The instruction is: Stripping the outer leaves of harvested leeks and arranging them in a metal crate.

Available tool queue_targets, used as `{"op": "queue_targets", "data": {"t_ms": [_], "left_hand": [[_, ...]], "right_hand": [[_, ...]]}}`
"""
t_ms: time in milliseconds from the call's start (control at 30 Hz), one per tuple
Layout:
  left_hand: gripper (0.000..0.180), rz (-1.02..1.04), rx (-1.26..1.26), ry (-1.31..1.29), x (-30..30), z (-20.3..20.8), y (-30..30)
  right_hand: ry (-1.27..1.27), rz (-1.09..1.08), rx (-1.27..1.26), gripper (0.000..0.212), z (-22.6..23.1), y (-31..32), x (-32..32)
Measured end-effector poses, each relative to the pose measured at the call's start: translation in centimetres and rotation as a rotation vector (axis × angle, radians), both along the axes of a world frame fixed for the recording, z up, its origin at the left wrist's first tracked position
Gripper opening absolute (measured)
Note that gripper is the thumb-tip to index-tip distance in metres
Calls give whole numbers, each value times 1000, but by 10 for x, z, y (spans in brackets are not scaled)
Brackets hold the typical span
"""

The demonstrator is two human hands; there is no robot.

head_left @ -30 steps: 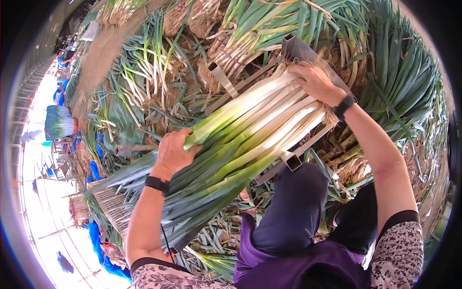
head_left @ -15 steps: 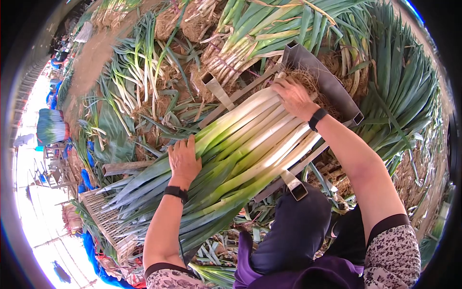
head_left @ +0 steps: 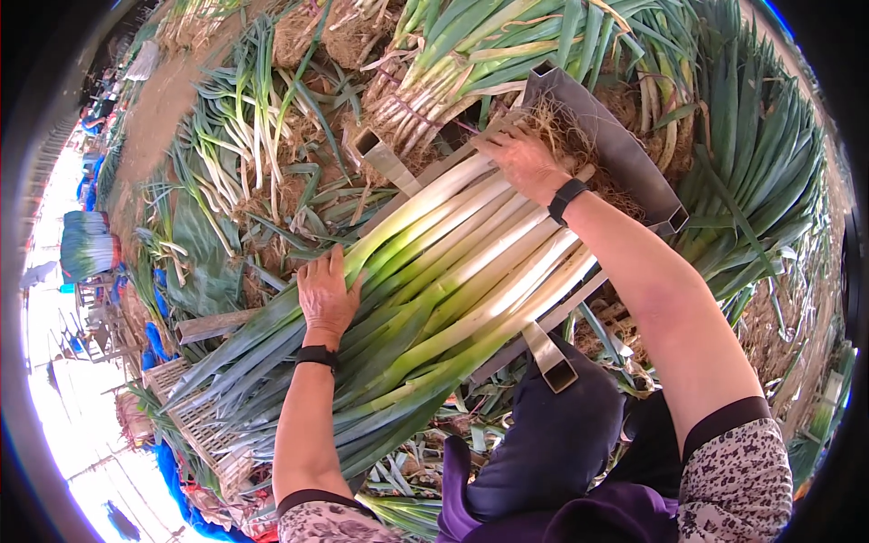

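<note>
A broad layer of leeks (head_left: 471,262) lies slantwise across a metal rack, white shafts toward the upper right and green leaves toward the lower left. My right hand (head_left: 525,163) is curled over the far-side leek near the root end. Bushy brown roots (head_left: 566,136) show beside it, close to the rack's grey metal end plate (head_left: 615,149). At the far edge of the leaves, my left hand (head_left: 328,299) curves its fingers round the outer green part, thumb apart. Its fingertips are partly hidden behind the leaves.
Square metal tubes (head_left: 385,158) stick out from the rack's far side, and another tube (head_left: 550,362) juts toward my knee. A woven slatted panel (head_left: 195,412) supports the leaf ends. Tied leeks (head_left: 434,95) lie beyond; upright leeks (head_left: 751,163) stand at right.
Both hands have moved a little left and away from me. The leeks' far edge has shifted with them, so the layer looks wider. The whole view has also shifted slightly.
</note>
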State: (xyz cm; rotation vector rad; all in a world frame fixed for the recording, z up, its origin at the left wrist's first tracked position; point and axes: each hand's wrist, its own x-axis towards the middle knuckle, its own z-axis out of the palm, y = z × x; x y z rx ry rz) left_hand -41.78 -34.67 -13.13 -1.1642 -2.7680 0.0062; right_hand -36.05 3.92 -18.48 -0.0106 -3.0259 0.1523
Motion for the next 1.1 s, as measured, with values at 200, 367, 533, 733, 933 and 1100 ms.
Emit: {"op": "queue_targets", "data": {"t_ms": [200, 367, 533, 733, 933, 1100], "left_hand": [[57, -58, 10, -48, -2, 4, -10], [54, 42, -99, -115, -6, 7, -1], [54, 21, -113, -100, -11, -15, -38], [47, -17, -163, -68, -11, -42, -26], [84, 148, -586, -306, -93, -63, -66], [65, 9, -674, 293, 25, 17, 36]], "right_hand": [[108, 35, 70, 65, 13, -25, 10], [109, 58, 264, 64, -1, -29, 6], [-147, -148, -649, 39, -27, -47, -28], [13, -209, -574, 75, 57, -50, 103], [96, -762, -292, 68, 221, -24, 418], [-110, -1209, -1296, 55, 139, -97, 671]]}}
